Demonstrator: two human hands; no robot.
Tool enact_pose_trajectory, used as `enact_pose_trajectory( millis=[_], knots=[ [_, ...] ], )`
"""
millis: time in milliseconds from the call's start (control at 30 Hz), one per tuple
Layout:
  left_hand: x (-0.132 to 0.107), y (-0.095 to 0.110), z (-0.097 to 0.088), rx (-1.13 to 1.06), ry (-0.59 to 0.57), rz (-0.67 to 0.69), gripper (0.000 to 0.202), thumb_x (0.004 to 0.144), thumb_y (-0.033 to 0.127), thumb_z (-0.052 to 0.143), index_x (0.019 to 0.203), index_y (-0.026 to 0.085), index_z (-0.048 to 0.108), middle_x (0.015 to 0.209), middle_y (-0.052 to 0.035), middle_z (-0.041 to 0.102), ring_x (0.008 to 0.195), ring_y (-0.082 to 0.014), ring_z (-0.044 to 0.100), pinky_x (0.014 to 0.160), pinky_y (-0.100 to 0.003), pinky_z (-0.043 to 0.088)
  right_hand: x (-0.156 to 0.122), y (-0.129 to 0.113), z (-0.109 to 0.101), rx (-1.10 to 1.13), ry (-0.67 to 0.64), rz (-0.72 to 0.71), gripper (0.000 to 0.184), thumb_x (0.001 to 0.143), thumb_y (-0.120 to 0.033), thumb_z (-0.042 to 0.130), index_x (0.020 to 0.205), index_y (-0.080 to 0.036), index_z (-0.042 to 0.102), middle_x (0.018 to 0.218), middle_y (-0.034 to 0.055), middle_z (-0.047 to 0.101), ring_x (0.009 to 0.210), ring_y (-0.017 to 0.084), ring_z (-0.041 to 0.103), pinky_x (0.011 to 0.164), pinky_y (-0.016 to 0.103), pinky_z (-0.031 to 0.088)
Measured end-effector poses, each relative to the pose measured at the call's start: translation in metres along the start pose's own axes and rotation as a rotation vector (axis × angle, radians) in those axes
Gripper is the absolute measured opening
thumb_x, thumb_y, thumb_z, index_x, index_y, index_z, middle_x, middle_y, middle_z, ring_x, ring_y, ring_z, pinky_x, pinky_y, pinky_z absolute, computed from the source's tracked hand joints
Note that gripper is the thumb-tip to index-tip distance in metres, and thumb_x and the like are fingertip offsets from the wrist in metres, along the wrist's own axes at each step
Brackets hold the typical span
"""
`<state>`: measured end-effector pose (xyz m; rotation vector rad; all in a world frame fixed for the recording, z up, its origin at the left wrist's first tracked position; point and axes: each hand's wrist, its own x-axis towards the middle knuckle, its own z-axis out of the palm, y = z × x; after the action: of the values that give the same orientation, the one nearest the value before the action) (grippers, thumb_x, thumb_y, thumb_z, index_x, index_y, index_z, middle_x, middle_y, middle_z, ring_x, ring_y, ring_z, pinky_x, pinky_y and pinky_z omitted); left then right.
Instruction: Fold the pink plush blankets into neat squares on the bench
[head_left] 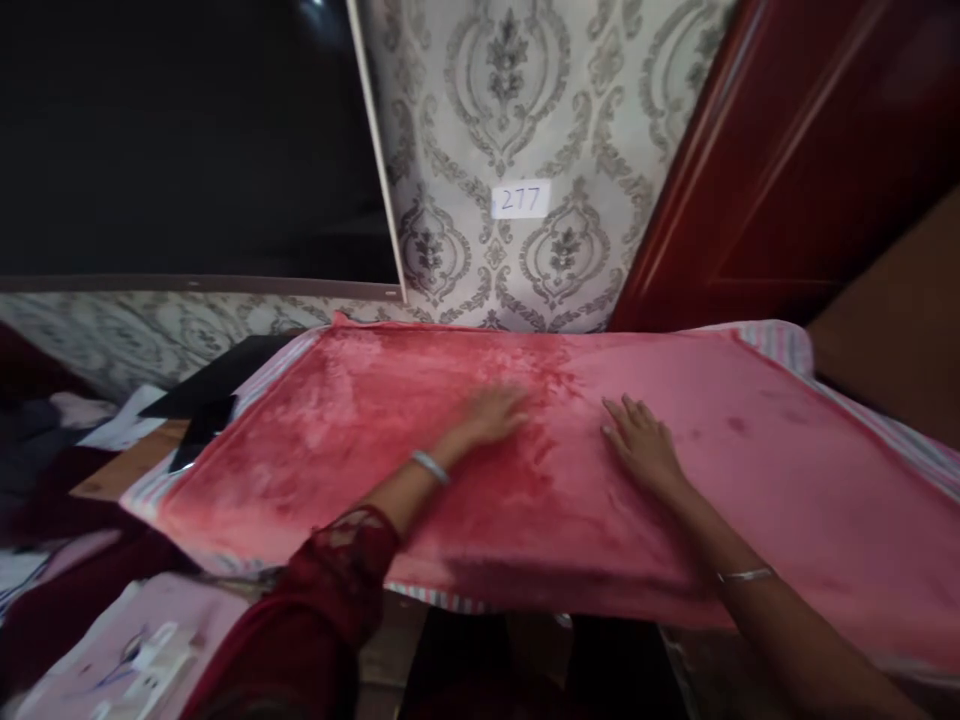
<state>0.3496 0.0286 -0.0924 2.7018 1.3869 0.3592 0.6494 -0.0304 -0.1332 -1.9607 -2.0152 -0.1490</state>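
A pink plush cloth [660, 380] lies spread over a table or bench. Its left half looks darker red and streaked, the right half paler and smoother. My left hand [495, 412], blurred by motion, is stretched out flat over the darker part near the middle. To its right, my right hand [641, 440] rests palm down on the paler part, fingers extended and slightly apart. Neither hand holds anything. Striped fabric [780, 345] shows from under the cloth along its edges.
A large dark television screen [195, 140] is at the upper left. Patterned wallpaper bears a paper label [521, 199] reading 277. At the right stands a dark red wooden panel [787, 150]. A white power strip [154, 670] and piled clothes [97, 590] are at the lower left.
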Motion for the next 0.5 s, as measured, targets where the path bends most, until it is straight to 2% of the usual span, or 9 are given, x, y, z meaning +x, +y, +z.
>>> enact_pose_trajectory(
  millis=[67, 100, 167, 200, 267, 333, 400, 467, 500],
  knots=[
    [0.008, 0.034, 0.018, -0.046, -0.135, 0.164, 0.061, 0.100, 0.056, 0.037, 0.155, 0.028, 0.039, 0.163, -0.0085, 0.037, 0.151, -0.0308, 0.028, 0.123, -0.056, 0.021, 0.003, -0.005, 0.012, -0.039, -0.018, -0.022, 0.059, 0.102, -0.047, 0.026, 0.153, -0.025, 0.046, 0.162, 0.0119, 0.038, 0.148, 0.036, 0.033, 0.111, 0.065, 0.035],
    [0.013, 0.047, 0.027, -0.051, -0.170, 0.189, 0.065, 0.100, 0.059, 0.036, 0.156, 0.027, 0.037, 0.165, -0.0093, 0.033, 0.152, -0.0321, 0.026, 0.123, -0.058, 0.018, 0.003, -0.006, 0.019, -0.058, -0.025, -0.042, 0.059, 0.102, -0.047, 0.026, 0.153, -0.026, 0.046, 0.161, 0.0116, 0.038, 0.148, 0.036, 0.033, 0.112, 0.065, 0.034],
    [0.018, 0.057, 0.043, -0.047, -0.150, 0.174, 0.068, 0.099, 0.062, 0.036, 0.157, 0.028, 0.034, 0.167, -0.0082, 0.028, 0.154, -0.0337, 0.020, 0.123, -0.060, 0.013, -0.001, -0.005, 0.030, -0.087, -0.031, -0.079, 0.060, 0.101, -0.047, 0.025, 0.153, -0.025, 0.046, 0.160, 0.0117, 0.040, 0.147, 0.036, 0.035, 0.112, 0.066, 0.033],
    [0.017, 0.053, 0.046, -0.044, -0.130, 0.148, 0.068, 0.099, 0.063, 0.036, 0.158, 0.029, 0.034, 0.167, -0.0075, 0.028, 0.154, -0.0338, 0.018, 0.124, -0.060, 0.012, -0.003, -0.004, 0.034, -0.094, -0.027, -0.091, 0.060, 0.101, -0.047, 0.024, 0.152, -0.025, 0.046, 0.160, 0.0118, 0.041, 0.146, 0.036, 0.036, 0.111, 0.066, 0.033],
    [0.010, 0.026, 0.044, -0.036, -0.093, 0.075, 0.067, 0.099, 0.063, 0.035, 0.157, 0.030, 0.036, 0.166, -0.0073, 0.030, 0.154, -0.0330, 0.020, 0.124, -0.058, 0.013, -0.007, 0.000, 0.039, -0.097, -0.013, -0.104, 0.062, 0.101, -0.048, 0.021, 0.152, -0.025, 0.047, 0.159, 0.0118, 0.041, 0.146, 0.036, 0.036, 0.111, 0.066, 0.034],
    [-0.005, -0.021, 0.028, -0.007, -0.084, -0.045, 0.066, 0.099, 0.062, 0.034, 0.155, 0.027, 0.040, 0.165, -0.0097, 0.032, 0.153, -0.0321, 0.024, 0.124, -0.055, 0.017, -0.007, 0.003, 0.041, -0.092, -0.003, -0.107, 0.064, 0.100, -0.050, 0.020, 0.152, -0.024, 0.047, 0.159, 0.0119, 0.042, 0.145, 0.036, 0.037, 0.110, 0.066, 0.035],
    [-0.029, -0.077, 0.002, 0.059, -0.094, -0.229, 0.063, 0.100, 0.057, 0.034, 0.154, 0.024, 0.042, 0.165, -0.0107, 0.033, 0.153, -0.0300, 0.025, 0.124, -0.051, 0.018, -0.007, 0.005, 0.042, -0.086, 0.002, -0.108, 0.066, 0.099, -0.053, 0.019, 0.152, -0.024, 0.047, 0.159, 0.0117, 0.042, 0.145, 0.037, 0.037, 0.109, 0.066, 0.035],
    [-0.058, -0.132, -0.028, 0.129, -0.161, -0.511, 0.062, 0.100, 0.055, 0.036, 0.156, 0.028, 0.038, 0.167, -0.0063, 0.029, 0.155, -0.0265, 0.021, 0.125, -0.047, 0.016, -0.006, 0.007, 0.043, -0.079, -0.001, -0.111, 0.067, 0.098, -0.055, 0.019, 0.152, -0.026, 0.047, 0.159, 0.0108, 0.042, 0.145, 0.037, 0.037, 0.109, 0.067, 0.035],
    [-0.073, -0.156, -0.042, 0.149, -0.160, -0.607, 0.063, 0.101, 0.052, 0.034, 0.158, 0.024, 0.035, 0.167, -0.0090, 0.027, 0.155, -0.0285, 0.021, 0.124, -0.049, 0.017, -0.006, 0.008, 0.044, -0.075, -0.002, -0.111, 0.067, 0.098, -0.055, 0.019, 0.152, -0.026, 0.047, 0.159, 0.0104, 0.041, 0.145, 0.037, 0.037, 0.110, 0.067, 0.035]
  ],
)
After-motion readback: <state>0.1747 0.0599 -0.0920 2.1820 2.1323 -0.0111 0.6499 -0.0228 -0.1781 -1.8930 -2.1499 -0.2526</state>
